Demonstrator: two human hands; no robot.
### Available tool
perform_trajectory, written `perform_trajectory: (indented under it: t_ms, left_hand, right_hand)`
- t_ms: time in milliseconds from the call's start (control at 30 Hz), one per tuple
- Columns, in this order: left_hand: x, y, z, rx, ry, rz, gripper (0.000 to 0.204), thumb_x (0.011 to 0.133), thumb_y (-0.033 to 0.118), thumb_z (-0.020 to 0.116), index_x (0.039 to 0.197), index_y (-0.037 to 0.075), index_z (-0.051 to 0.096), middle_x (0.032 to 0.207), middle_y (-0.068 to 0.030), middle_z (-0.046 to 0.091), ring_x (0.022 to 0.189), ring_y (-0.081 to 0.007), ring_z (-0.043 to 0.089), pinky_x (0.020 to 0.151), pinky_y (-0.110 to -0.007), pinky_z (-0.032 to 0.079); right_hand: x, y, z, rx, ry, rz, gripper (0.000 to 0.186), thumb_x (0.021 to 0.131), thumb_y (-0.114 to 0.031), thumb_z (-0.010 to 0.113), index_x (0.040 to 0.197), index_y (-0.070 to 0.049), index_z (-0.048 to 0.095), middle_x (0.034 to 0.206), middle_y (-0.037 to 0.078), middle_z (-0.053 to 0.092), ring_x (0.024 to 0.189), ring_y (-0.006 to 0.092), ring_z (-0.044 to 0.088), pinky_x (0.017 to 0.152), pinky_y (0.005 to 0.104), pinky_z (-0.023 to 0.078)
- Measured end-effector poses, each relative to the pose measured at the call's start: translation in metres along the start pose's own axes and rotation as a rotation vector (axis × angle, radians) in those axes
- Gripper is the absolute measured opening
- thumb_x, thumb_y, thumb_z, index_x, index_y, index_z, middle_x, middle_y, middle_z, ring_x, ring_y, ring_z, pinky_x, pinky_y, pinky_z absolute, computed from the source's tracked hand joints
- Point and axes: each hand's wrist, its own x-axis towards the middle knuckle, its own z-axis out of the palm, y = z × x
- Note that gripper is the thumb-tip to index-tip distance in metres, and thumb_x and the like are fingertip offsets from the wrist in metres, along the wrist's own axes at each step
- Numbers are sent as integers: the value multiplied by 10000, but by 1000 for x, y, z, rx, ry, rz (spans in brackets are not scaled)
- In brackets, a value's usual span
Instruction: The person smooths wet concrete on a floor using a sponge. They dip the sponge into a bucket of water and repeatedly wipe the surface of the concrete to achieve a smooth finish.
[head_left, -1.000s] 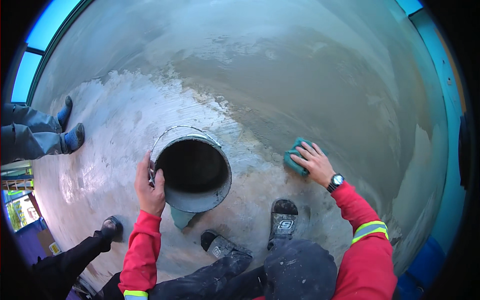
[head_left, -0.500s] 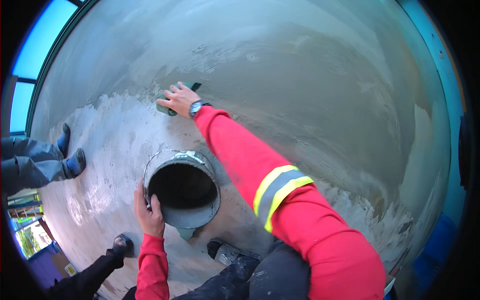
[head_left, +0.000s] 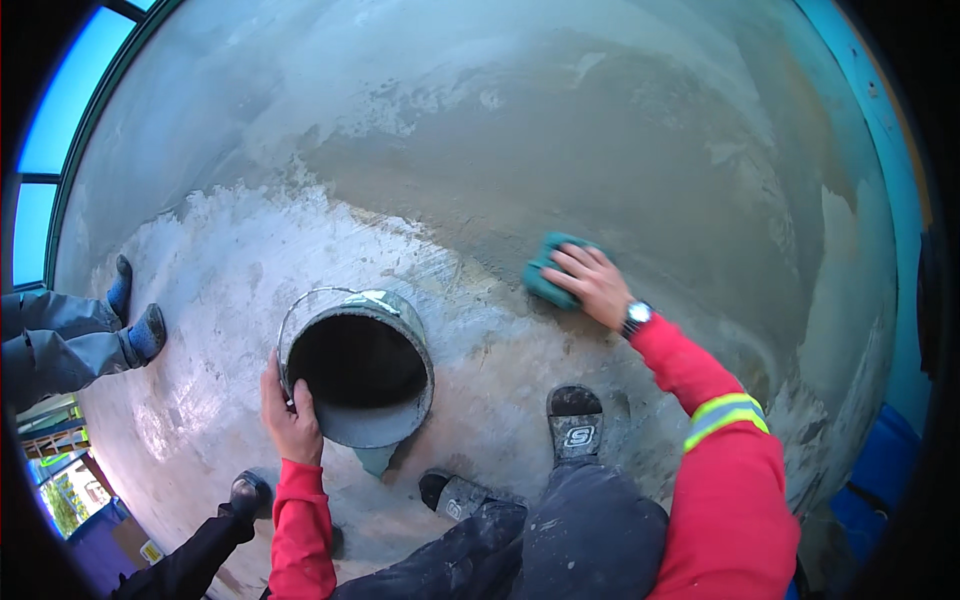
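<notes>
So: R fingers (head_left: 572, 262) hold blocky pad (head_left: 541, 290); L fingers (head_left: 271, 390) grip rnd bucket (head_left: 375, 427).

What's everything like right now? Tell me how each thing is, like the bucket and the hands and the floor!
Bucket, open-topped, dark inside; can't tell what's in it.
Bucket handle, raised, arching beyond the rim.
Left hand, gripping the bucket's side.
Floor, partly smeared darker grey, partly paler.
Right hand, fingers over a teal pad.
Teal pad, on the floor under that hand.
Watch, strapped on the right wrist.
Trousers, spattered.
</notes>
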Motion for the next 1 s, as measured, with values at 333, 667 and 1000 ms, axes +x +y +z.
perform_trajectory:
  t_ms: [333,667,1000]
  left_hand:
    - [2,6,-1,-24,-35,7,500,843,-12,498,1341,5,454,1037,-133,539,891,-220,544,805,-301,440]
    - [-15,-11,2,-95,-47,-55,484,912,55,486,1383,-1,391,1247,-146,513,967,-199,548,800,-292,455]
    - [2,-11,-7,-82,-82,-69,473,917,53,479,1379,-5,396,1264,-155,523,975,-189,576,790,-285,466]
  right_hand:
    - [-68,-25,-55,68,68,173,440,758,-143,636,1192,-209,600,1139,84,582,1148,287,508,933,444,375]
    - [285,-103,72,105,293,-34,228,850,-205,517,1045,-199,636,1096,115,594,1071,324,558,975,496,386]
    - [12,-33,37,186,129,-20,337,783,-120,593,1113,-186,584,1118,71,573,1167,251,499,986,427,375]
